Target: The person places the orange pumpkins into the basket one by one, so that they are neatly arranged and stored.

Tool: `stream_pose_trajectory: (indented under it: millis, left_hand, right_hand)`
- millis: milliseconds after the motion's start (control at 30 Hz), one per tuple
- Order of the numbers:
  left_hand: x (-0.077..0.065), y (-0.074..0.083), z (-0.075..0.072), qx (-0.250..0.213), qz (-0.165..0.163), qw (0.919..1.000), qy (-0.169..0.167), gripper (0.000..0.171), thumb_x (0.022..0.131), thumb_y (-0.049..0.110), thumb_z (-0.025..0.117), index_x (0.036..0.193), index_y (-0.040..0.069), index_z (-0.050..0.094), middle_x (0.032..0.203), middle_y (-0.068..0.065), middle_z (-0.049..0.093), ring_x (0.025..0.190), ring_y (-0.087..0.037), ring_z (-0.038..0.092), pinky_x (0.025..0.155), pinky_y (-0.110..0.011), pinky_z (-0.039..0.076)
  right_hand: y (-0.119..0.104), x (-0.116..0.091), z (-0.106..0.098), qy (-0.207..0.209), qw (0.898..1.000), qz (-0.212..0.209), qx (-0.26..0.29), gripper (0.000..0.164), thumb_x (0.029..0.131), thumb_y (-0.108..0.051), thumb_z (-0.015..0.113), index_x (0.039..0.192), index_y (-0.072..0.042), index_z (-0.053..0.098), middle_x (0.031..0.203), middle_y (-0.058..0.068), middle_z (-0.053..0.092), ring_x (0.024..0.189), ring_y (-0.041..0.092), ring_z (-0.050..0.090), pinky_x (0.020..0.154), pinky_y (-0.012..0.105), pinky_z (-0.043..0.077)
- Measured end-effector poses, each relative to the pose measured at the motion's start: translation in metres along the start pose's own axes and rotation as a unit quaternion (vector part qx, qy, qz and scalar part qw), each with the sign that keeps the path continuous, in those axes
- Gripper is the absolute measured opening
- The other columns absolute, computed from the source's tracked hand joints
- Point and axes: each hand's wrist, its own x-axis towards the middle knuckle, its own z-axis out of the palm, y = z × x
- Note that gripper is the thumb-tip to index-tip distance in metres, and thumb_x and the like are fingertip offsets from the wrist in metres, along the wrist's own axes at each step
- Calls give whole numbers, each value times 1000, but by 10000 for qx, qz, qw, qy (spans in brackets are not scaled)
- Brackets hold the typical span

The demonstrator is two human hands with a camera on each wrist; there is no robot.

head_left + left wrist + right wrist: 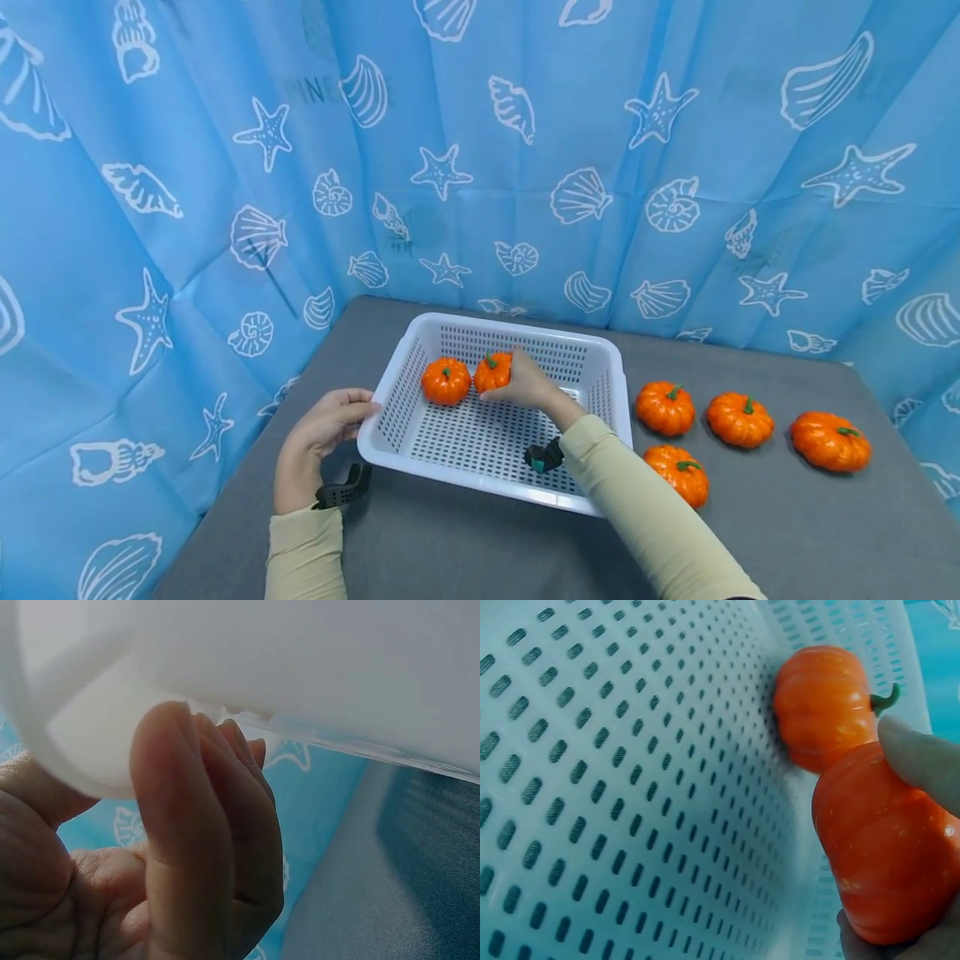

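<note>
A white perforated plastic basket (525,326) stands on the grey table, tilted slightly in the head view. My left hand (330,423) grips its left rim; in the left wrist view the fingers (184,825) curl up against the basket's outside, with the thumb at the rim's other side. Inside the basket, my right hand (534,385) holds a small orange pumpkin (491,375) with a green stem, thumb on one side and fingers on the other. Left of it sits a second pumpkin (446,382); in the right wrist view the held pumpkin (889,847) overlaps this other pumpkin (821,705).
To the basket's right, three pumpkins lie in a row: a near one (666,408), a middle one (739,420) and a far-right one (831,442) on its side. Another pumpkin (686,477) is partly hidden by the right sleeve (652,508). A blue shell-print curtain (480,208) hangs behind the table.
</note>
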Motion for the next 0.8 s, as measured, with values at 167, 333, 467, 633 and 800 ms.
stream_pose_trajectory:
  millis: [167,333,467,633,800]
  left_hand:
    - [0,0,1,25,-21,10000,15,39,91,17,62,116,-11,53,110,-17,65,90,-20,68,72,-31,58]
    - [0,1,1,6,-8,10000,22,40,91,17,62,118,-12,53,110,-17,65,90,-19,68,72,-32,58]
    - [-1,2,1,20,-17,10000,30,42,91,18,63,119,-12,52,110,-17,65,89,-19,67,72,-33,58]
    - [-2,3,2,27,-20,10000,38,42,91,18,62,119,-12,52,111,-18,65,90,-20,67,73,-33,58]
    - [-1,2,2,37,8,10000,42,42,92,19,62,119,-12,53,113,-19,64,90,-21,67,73,-33,58]
  right_hand:
    - [5,2,3,-56,10000,7,-75,68,70,-18,84,125,-7,48,111,5,61,92,17,59,89,37,50]
    - [8,4,5,-56,9999,80,-132,74,68,-19,86,128,-6,46,113,6,60,95,18,58,92,39,49]
    - [12,6,7,-59,9996,117,-241,77,67,-19,86,130,-5,45,114,7,61,96,20,58,93,40,48]
    - [14,7,10,-93,9984,328,-446,87,66,-24,87,136,-4,39,122,10,56,105,23,56,100,43,43]
    - [14,7,10,-120,9984,380,-407,87,66,-26,87,137,-8,40,126,8,56,109,23,56,103,43,41]
